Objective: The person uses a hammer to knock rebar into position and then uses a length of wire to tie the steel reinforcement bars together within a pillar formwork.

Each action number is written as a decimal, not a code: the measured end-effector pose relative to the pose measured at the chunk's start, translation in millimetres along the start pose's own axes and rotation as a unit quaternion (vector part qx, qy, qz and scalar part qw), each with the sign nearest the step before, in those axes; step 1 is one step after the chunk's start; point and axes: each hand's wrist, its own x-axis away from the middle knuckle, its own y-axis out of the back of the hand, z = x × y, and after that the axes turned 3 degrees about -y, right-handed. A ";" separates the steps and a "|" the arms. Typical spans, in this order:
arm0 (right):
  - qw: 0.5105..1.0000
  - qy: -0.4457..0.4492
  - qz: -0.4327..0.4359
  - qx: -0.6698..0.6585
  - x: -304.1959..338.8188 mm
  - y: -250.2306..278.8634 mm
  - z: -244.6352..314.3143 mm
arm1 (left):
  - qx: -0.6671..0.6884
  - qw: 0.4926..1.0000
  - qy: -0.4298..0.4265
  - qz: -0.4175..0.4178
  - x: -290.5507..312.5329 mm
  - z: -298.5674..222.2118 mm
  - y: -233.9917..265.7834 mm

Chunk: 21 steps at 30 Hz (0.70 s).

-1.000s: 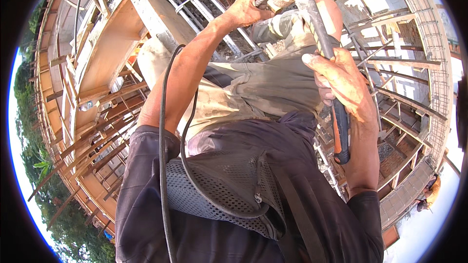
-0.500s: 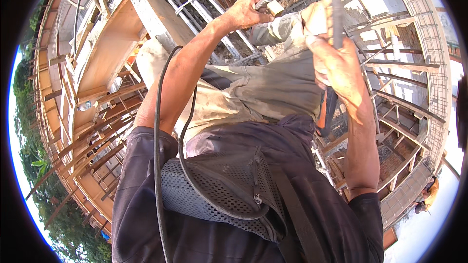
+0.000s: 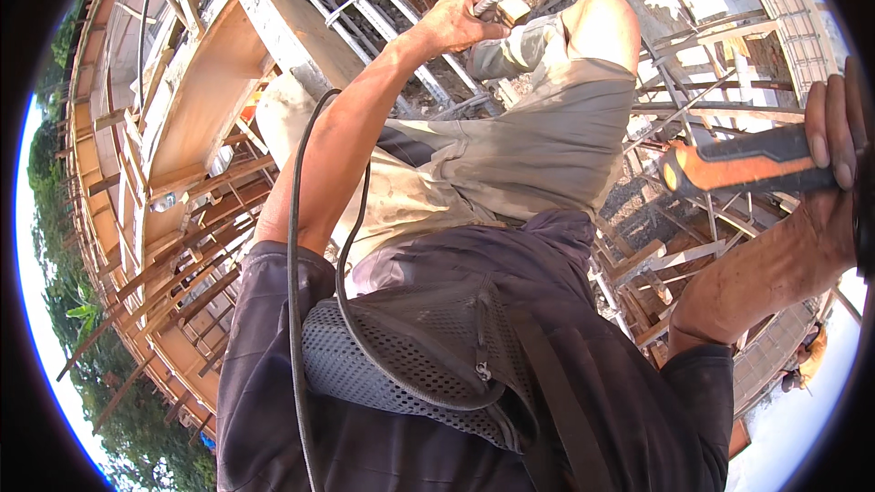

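My left hand (image 3: 460, 23) is closed around a short round steel rod (image 3: 489, 2), whose blunt end sticks up past the fingers; its lower end is hidden. A small wooden block (image 3: 513, 9) shows right beside the rod, close to my fingertips. At the far right, my right hand (image 3: 834, 132) is raised and wrapped around the handle of a hammer (image 3: 743, 159). This handle is orange and black, its butt end pointing left towards my knee. The hammer's head is out of view past the picture's edge.
Steel reinforcing bars (image 3: 351, 0) run beside a concrete edge (image 3: 287, 32) and plywood formwork (image 3: 196, 100) at the left. Timber props and boards (image 3: 720, 246) fill the lower level at right. A dark cord (image 3: 294, 246) hangs over my mesh pouch (image 3: 401, 355). Another person (image 3: 807, 360) is far off.
My right hand has swung the hammer from beside my knee out to the far right and up. My left hand stays nearly still on the steel rod.
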 end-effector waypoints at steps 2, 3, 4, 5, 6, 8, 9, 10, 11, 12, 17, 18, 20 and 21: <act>0.992 -0.026 -0.121 0.026 15.5 -22.1 -43.7 | 0.000 0.998 -0.055 -0.040 -4.2 4.4 -9.4; 0.974 -0.089 -0.204 0.050 35.1 -43.2 -82.6 | 0.002 0.998 -0.045 -0.031 4.4 2.0 -3.6; 0.947 -0.283 -0.152 -0.006 51.6 -55.6 -108.9 | 0.003 1.000 -0.012 -0.007 6.7 -4.9 2.3; 0.918 -0.385 -0.091 -0.003 68.3 -53.5 -128.3 | 0.008 1.000 0.018 0.023 6.9 -13.0 2.6; 0.879 -0.476 -0.036 -0.003 80.2 -50.3 -144.8 | 0.007 0.998 0.041 0.055 3.3 -19.2 5.1; 0.837 -0.547 0.021 0.014 87.7 -48.1 -142.3 | 0.031 0.998 -0.038 -0.050 25.2 -20.0 -8.9; 0.843 -0.536 0.021 0.033 84.1 -45.8 -139.4 | 0.022 0.998 0.058 -0.014 19.3 -17.8 -0.7; 0.850 -0.523 0.018 0.054 81.3 -45.3 -136.4 | 0.021 0.998 0.049 -0.038 23.6 -14.6 -5.3; 0.853 -0.521 0.007 0.036 86.7 -46.2 -136.9 | 0.051 0.995 0.074 -0.049 28.4 -4.6 -15.6; 0.851 -0.524 0.002 0.038 89.0 -44.6 -140.0 | 0.080 0.990 0.100 -0.060 31.6 6.1 -23.1; 0.830 -0.555 -0.041 0.043 105.5 -30.4 -156.9 | 0.104 0.986 0.113 -0.072 50.5 -27.9 -25.8; 0.822 -0.567 -0.043 0.038 112.0 -26.8 -162.0 | 0.118 0.983 0.124 -0.070 51.4 -32.9 -26.8; 0.813 -0.577 -0.037 0.064 125.0 -31.8 -166.0 | 0.143 0.975 0.152 -0.072 54.6 -42.6 -24.3; 0.808 -0.584 -0.038 0.071 131.4 -33.7 -167.3 | 0.184 0.968 0.139 -0.103 55.3 -50.6 -28.1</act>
